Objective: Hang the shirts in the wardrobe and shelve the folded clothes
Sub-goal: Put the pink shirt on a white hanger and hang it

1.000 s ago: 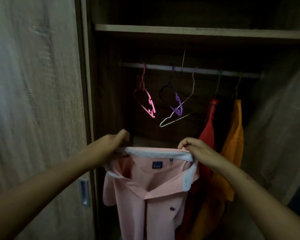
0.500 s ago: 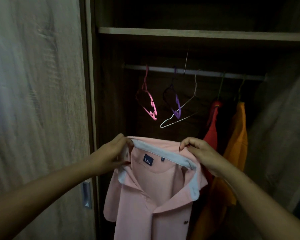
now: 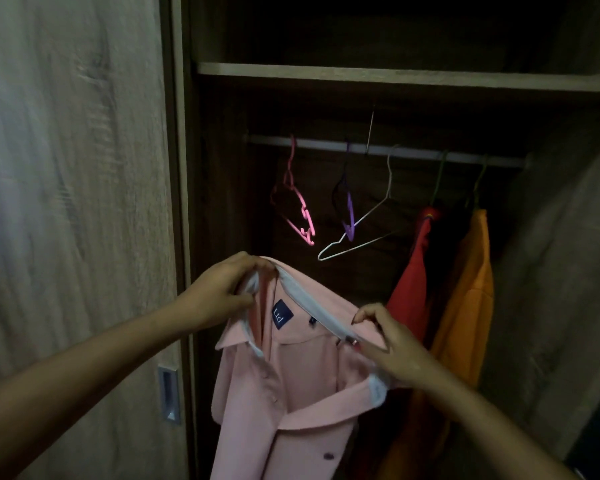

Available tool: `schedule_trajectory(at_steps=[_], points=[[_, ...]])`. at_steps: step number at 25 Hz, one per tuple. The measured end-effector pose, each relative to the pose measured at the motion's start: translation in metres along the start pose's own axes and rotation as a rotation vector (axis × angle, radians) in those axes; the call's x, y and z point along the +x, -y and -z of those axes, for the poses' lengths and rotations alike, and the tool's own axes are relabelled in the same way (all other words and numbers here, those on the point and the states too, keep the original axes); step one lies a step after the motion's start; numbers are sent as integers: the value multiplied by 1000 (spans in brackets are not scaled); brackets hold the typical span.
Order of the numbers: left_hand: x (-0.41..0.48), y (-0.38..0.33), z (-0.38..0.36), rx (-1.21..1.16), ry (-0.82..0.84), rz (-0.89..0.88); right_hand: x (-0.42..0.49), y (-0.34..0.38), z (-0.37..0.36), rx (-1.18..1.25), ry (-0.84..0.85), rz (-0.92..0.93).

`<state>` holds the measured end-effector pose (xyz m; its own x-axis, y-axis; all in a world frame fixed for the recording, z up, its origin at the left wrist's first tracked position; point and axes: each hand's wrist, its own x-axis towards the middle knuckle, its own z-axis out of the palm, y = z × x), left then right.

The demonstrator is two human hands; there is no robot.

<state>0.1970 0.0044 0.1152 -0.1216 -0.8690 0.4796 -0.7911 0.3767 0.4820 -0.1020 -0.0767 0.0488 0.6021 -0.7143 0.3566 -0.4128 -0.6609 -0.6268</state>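
Observation:
A pink shirt (image 3: 291,386) with a white-lined collar and a blue label hangs in front of the open wardrobe. My left hand (image 3: 219,289) grips the collar's left end, held higher. My right hand (image 3: 385,344) pinches the collar's right side, lower. Behind the shirt, the hanging rail (image 3: 326,144) carries three bare hangers: a pink hanger (image 3: 300,216), a purple hanger (image 3: 349,216) and a white wire hanger (image 3: 357,237). A red shirt (image 3: 409,296) and an orange shirt (image 3: 465,306) hang at the rail's right end.
A wooden shelf (image 3: 395,77) runs above the rail. The sliding wardrobe door (image 3: 73,188) with a metal recessed handle (image 3: 169,394) fills the left side. Another door panel (image 3: 568,289) stands at the right. The wardrobe interior is dark.
The shirt's collar has tilted: my left hand rose with its end while my right hand dropped. The view has shifted slightly closer to the wardrobe.

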Motion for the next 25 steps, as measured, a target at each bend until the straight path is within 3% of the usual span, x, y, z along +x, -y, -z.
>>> schedule_trajectory(at_steps=[3,5,8,11,13,17,23,25], points=[[1,-5,7,59,-19,-21,-3,7,-2,-444,-98,81],[3,-6,12,89,-54,-16,2,12,4,-462,-145,88],[5,-7,16,108,-100,-15,17,12,19,-223,-120,51],[7,-9,18,100,-124,-27,52,15,32,148,-305,-31],[7,-12,19,103,-119,-18,85,19,40,230,-395,-117],[9,-18,20,134,-123,-36,144,25,51,-92,-331,-241],[6,-11,23,155,-130,-1,189,2,48,-368,-216,-345],[4,-6,22,148,-105,-9,186,-7,52,-424,-310,-321]])
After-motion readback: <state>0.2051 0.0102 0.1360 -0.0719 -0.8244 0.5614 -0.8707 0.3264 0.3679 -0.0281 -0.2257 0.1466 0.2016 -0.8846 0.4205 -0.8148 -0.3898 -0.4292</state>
